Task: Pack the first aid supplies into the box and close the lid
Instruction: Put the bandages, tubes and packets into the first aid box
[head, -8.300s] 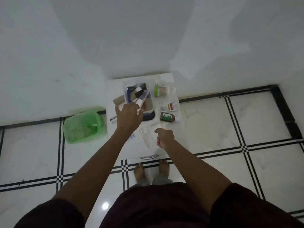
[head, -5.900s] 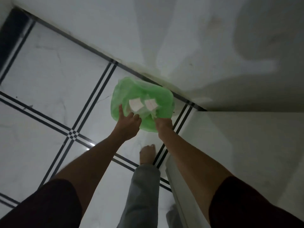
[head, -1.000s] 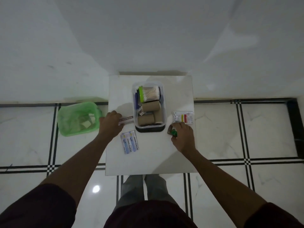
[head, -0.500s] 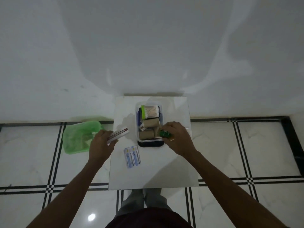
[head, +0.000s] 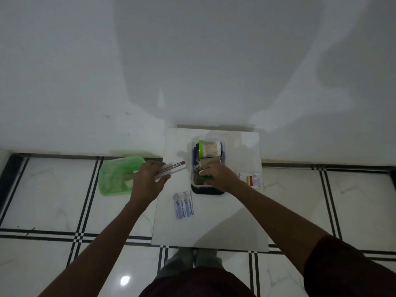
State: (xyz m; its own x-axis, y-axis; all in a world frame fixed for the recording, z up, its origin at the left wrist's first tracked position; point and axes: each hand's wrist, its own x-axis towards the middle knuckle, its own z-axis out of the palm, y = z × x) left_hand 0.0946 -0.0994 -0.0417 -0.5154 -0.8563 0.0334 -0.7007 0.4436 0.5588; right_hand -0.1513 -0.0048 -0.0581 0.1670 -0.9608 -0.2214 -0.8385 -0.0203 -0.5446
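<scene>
A clear plastic box [head: 222, 146] stands on a small white table [head: 214, 228], resting on its dark lid [head: 206, 191]. Inside lie a cotton-swab tub with a green cap [head: 211, 148] and brown bandage rolls [head: 210, 162]. My right hand [head: 218, 176] is over the box's near end, shut on a small green-labelled bottle [head: 206, 177]. My left hand [head: 147, 181] holds a long white and brown ointment carton [head: 171, 169] just left of the box. A pack of antiseptic bandages [head: 183, 204] lies flat in front of the box. A red-yellow blister pack [head: 249, 179] lies right of it.
A green plastic bin [head: 120, 174] with scraps of paper sits on the tiled floor left of the table. A white wall rises right behind the table. My feet and grey trousers [head: 192, 260] show below the table's near edge.
My right hand lifted the green bottle off the table and carried it left over the box's near end. My left hand picked up the ointment carton and brought it nearer the box.
</scene>
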